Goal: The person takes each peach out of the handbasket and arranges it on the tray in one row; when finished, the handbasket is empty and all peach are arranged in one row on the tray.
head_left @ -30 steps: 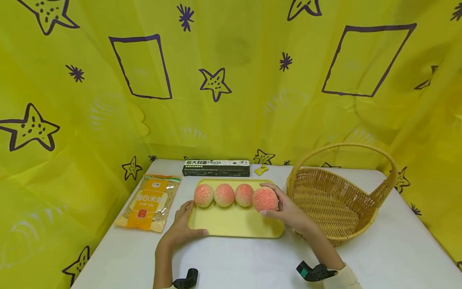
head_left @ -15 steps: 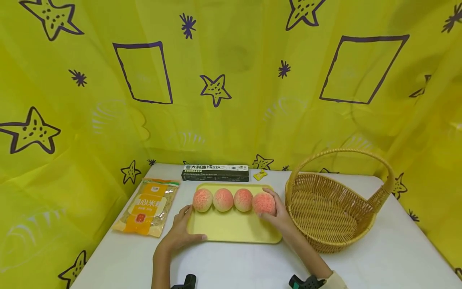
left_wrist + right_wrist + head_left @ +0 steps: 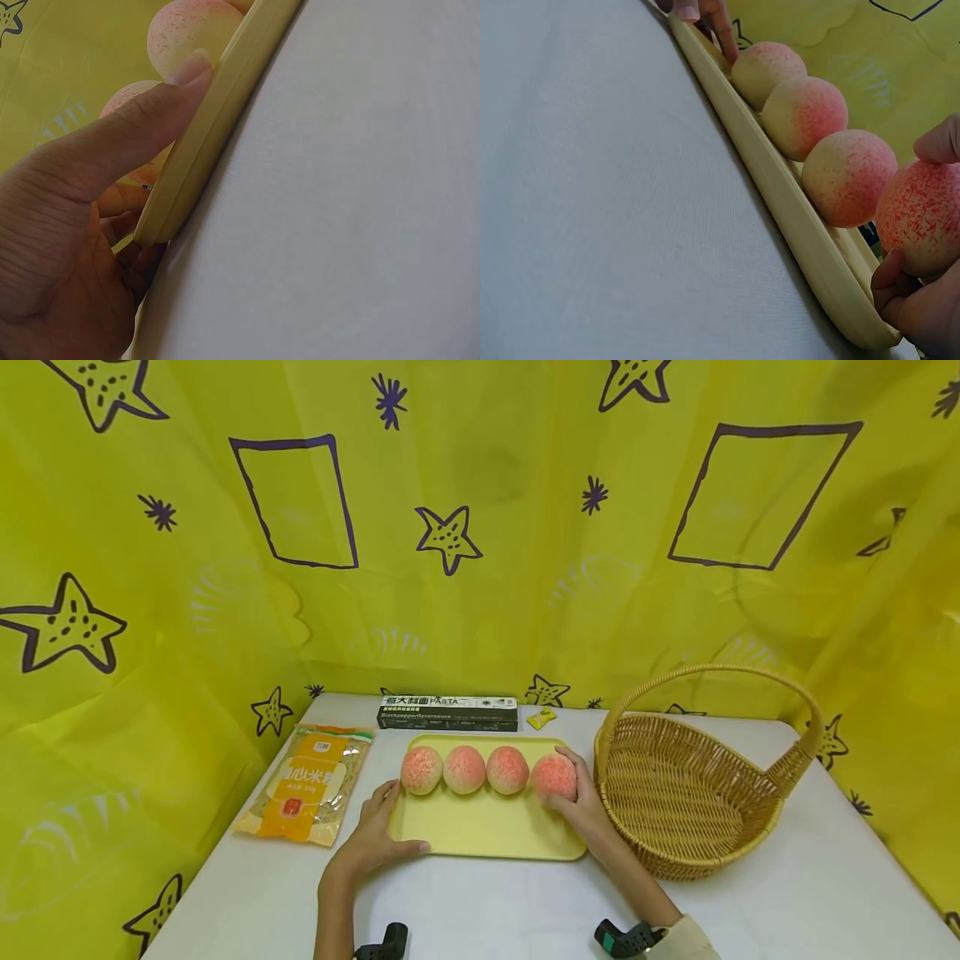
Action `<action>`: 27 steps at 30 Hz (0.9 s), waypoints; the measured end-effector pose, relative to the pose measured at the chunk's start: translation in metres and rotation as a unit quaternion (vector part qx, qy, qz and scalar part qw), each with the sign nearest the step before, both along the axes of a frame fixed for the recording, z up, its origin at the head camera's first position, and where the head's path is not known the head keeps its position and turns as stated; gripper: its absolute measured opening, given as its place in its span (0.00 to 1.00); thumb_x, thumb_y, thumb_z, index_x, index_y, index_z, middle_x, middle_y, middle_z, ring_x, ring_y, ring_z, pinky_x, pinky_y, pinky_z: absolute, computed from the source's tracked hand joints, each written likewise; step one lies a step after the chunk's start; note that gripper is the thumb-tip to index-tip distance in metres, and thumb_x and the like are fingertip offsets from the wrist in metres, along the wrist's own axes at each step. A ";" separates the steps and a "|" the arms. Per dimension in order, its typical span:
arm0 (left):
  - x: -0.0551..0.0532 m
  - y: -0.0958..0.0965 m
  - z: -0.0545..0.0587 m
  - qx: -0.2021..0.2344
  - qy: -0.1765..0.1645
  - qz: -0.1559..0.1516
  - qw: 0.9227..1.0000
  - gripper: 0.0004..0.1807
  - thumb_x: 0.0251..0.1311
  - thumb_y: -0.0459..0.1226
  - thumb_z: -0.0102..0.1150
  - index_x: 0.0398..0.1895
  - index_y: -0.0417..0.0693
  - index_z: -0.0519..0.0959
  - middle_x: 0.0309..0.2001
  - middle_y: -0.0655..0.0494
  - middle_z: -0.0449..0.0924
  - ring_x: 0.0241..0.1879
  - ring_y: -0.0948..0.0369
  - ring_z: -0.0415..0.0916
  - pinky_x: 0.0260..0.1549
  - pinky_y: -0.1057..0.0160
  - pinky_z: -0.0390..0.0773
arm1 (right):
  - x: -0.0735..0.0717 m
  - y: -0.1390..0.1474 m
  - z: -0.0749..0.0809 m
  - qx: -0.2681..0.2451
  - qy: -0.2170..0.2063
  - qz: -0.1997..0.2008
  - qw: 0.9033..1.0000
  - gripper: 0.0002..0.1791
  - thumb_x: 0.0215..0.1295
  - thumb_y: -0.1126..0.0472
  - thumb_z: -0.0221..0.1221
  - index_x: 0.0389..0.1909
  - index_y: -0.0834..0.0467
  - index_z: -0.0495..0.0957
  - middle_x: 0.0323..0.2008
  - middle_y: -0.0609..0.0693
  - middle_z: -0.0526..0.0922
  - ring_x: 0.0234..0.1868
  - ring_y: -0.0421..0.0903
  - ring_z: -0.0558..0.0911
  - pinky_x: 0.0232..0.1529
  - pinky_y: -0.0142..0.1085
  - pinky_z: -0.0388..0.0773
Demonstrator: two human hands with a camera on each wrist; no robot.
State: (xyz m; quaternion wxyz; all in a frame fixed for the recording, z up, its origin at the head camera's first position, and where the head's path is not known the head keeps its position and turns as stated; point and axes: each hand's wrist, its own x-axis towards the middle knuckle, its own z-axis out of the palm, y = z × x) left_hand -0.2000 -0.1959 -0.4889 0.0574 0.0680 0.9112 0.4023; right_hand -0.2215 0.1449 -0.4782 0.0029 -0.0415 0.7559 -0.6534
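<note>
A yellow tray (image 3: 480, 839) lies on the white table with three pink-and-cream peaches (image 3: 464, 770) in a row along its far side. At the right end of that row, my right hand (image 3: 583, 797) grips another peach (image 3: 553, 778) between thumb and fingers, and a small gap separates it from its neighbour. In the right wrist view this peach (image 3: 922, 214) sits close over the tray's end. My left hand (image 3: 372, 833) holds the tray's near left corner. Its thumb lies over the front rim (image 3: 199, 142) in the left wrist view, while the fingers curl at the left side.
To the tray's right stands a wicker basket (image 3: 678, 852) with a tall arched handle. A pasta box (image 3: 447, 714) and a small yellow wrapped packet (image 3: 542, 717) are behind the tray. An orange-and-clear food bag (image 3: 307, 785) lies at left. Yellow patterned cloth (image 3: 480, 610) surrounds the table.
My right hand has lowered the peach toward the tray beside the row, then shifted it slightly right. My left hand has stayed on the tray's corner. The head view has tilted a little.
</note>
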 end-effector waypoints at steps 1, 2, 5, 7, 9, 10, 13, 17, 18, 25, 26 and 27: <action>0.000 0.000 0.000 0.000 0.000 -0.001 1.000 0.65 0.39 0.54 0.77 0.78 0.43 0.49 0.77 0.41 0.46 0.74 0.40 0.44 0.68 0.34 0.52 | -0.001 -0.001 -0.001 0.006 0.007 -0.007 1.000 0.45 0.55 0.69 0.61 0.73 0.50 0.54 0.73 0.61 0.55 0.67 0.62 0.66 0.66 0.56 0.65; -0.001 0.000 0.000 0.001 -0.002 -0.001 1.000 0.65 0.39 0.54 0.77 0.78 0.43 0.48 0.77 0.41 0.46 0.74 0.40 0.44 0.69 0.34 0.52 | -0.003 -0.001 -0.002 0.012 0.013 -0.014 1.000 0.45 0.54 0.69 0.60 0.73 0.50 0.54 0.72 0.61 0.56 0.68 0.63 0.66 0.66 0.57 0.65; -0.002 0.000 -0.001 0.004 -0.003 -0.002 1.000 0.65 0.40 0.53 0.77 0.78 0.43 0.48 0.77 0.41 0.46 0.74 0.39 0.44 0.69 0.34 0.51 | -0.007 -0.004 -0.007 0.052 0.058 -0.042 0.996 0.45 0.52 0.70 0.61 0.72 0.53 0.56 0.68 0.62 0.59 0.65 0.61 0.68 0.64 0.56 0.68; -0.002 0.000 -0.001 0.005 -0.004 -0.003 1.000 0.65 0.40 0.53 0.78 0.78 0.43 0.48 0.77 0.40 0.45 0.74 0.40 0.43 0.69 0.34 0.51 | -0.011 -0.006 -0.011 0.086 0.086 -0.059 0.991 0.45 0.51 0.69 0.62 0.72 0.54 0.57 0.64 0.62 0.62 0.62 0.61 0.70 0.62 0.57 0.69; -0.002 0.000 -0.002 0.007 -0.004 -0.002 1.000 0.65 0.40 0.53 0.78 0.78 0.43 0.48 0.77 0.40 0.45 0.74 0.40 0.43 0.69 0.34 0.51 | -0.013 -0.007 -0.014 0.112 0.108 -0.069 0.985 0.45 0.50 0.68 0.63 0.71 0.54 0.58 0.61 0.62 0.62 0.60 0.59 0.70 0.62 0.57 0.70; -0.002 0.000 -0.002 0.008 -0.005 -0.002 1.000 0.65 0.40 0.53 0.77 0.78 0.43 0.48 0.77 0.41 0.45 0.74 0.40 0.43 0.69 0.34 0.51 | -0.014 -0.008 -0.015 0.121 0.114 -0.072 0.983 0.45 0.50 0.68 0.64 0.71 0.55 0.58 0.60 0.62 0.63 0.60 0.59 0.71 0.62 0.57 0.70; -0.003 0.000 -0.001 0.011 -0.010 -0.002 1.000 0.65 0.39 0.54 0.77 0.78 0.45 0.48 0.77 0.42 0.45 0.75 0.42 0.43 0.69 0.35 0.51 | -0.016 -0.009 -0.017 0.134 0.124 -0.083 0.980 0.45 0.49 0.68 0.64 0.71 0.56 0.58 0.59 0.62 0.63 0.59 0.59 0.71 0.62 0.57 0.70; -0.004 0.001 0.003 0.012 -0.016 -0.005 1.000 0.66 0.39 0.55 0.77 0.78 0.46 0.48 0.77 0.44 0.44 0.75 0.43 0.42 0.69 0.35 0.51 | -0.017 -0.008 -0.018 0.128 0.129 -0.092 0.979 0.44 0.49 0.69 0.63 0.71 0.58 0.58 0.62 0.64 0.64 0.60 0.61 0.72 0.61 0.58 0.71; -0.004 0.001 0.003 0.013 -0.015 -0.006 1.000 0.65 0.39 0.54 0.77 0.78 0.45 0.48 0.77 0.44 0.44 0.75 0.42 0.43 0.69 0.35 0.52 | -0.018 -0.008 -0.019 0.123 0.127 -0.092 0.980 0.44 0.50 0.69 0.63 0.71 0.59 0.57 0.63 0.64 0.65 0.60 0.61 0.72 0.61 0.58 0.71; -0.004 -0.001 0.001 0.013 -0.014 -0.005 1.000 0.66 0.39 0.54 0.77 0.78 0.45 0.48 0.77 0.43 0.44 0.75 0.41 0.42 0.69 0.35 0.51 | -0.021 -0.010 -0.021 0.123 0.098 -0.099 0.983 0.42 0.55 0.68 0.62 0.71 0.58 0.56 0.62 0.67 0.68 0.60 0.62 0.72 0.59 0.56 0.73; -0.004 -0.001 0.000 0.013 -0.017 -0.004 1.000 0.66 0.39 0.54 0.77 0.78 0.46 0.48 0.77 0.43 0.44 0.75 0.42 0.41 0.69 0.35 0.50 | -0.022 -0.010 -0.022 0.129 0.094 -0.101 0.982 0.42 0.55 0.68 0.62 0.71 0.57 0.56 0.62 0.67 0.68 0.60 0.62 0.72 0.59 0.55 0.73; -0.004 -0.001 -0.001 0.014 -0.019 -0.003 1.000 0.66 0.39 0.54 0.77 0.78 0.46 0.48 0.77 0.43 0.44 0.75 0.42 0.41 0.70 0.35 0.50 | -0.022 -0.010 -0.022 0.136 0.091 -0.103 0.981 0.42 0.55 0.67 0.63 0.71 0.57 0.56 0.61 0.67 0.68 0.60 0.62 0.72 0.59 0.56 0.73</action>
